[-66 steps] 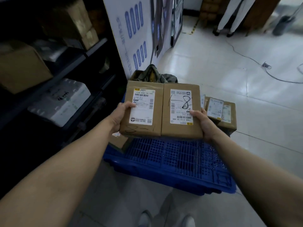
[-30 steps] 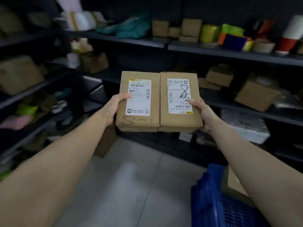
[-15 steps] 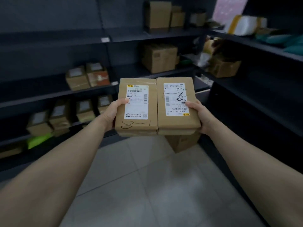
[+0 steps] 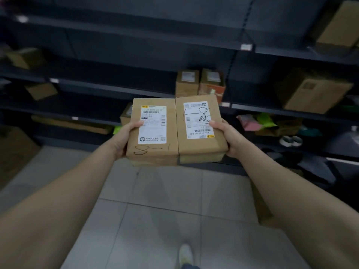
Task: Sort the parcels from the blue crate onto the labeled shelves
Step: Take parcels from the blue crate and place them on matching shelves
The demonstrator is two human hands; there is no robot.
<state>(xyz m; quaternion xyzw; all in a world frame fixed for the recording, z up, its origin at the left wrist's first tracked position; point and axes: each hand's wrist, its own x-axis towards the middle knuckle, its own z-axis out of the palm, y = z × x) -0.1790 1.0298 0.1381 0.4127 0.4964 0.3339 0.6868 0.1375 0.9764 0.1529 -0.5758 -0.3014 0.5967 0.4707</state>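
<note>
while the two parcels are held up side by side in front of the dark shelves (image 4: 116, 89), the left hand (image 4: 123, 140) grips the outer edge of the left parcel (image 4: 155, 152), its thumb lying on top against the edge of the white label and the other fingers curled out of sight underneath; the right hand (image 4: 229, 137) grips the outer edge of the right parcel (image 4: 200, 144) in the same way, thumb on top at the label's edge, fingers hidden below; the parcels touch along their inner long edges, so that they form one flat slab between the hands, tilted slightly with the far end higher; both are held in the air above the tiled floor (image 4: 155, 220), near the shelves but resting on none of them; each parcel is a flat brown cardboard box with a white shipping label and barcodes; the left one bears a yellow mark at the top of its label and "8-1" handwritten in black on the bare cardboard near the person; the right one has its label turned the other way round, yellow mark at the near corner, with the same black scrawl written across the label's far end; behind them two small boxes (image 4: 200, 82) sit on a shelf, a large box (image 4: 312, 94) stands further right, and small white tags (image 4: 246, 47) dot the shelf edges, too blurred to read; a light shoe (image 4: 185, 254) shows at the bottom.
</note>
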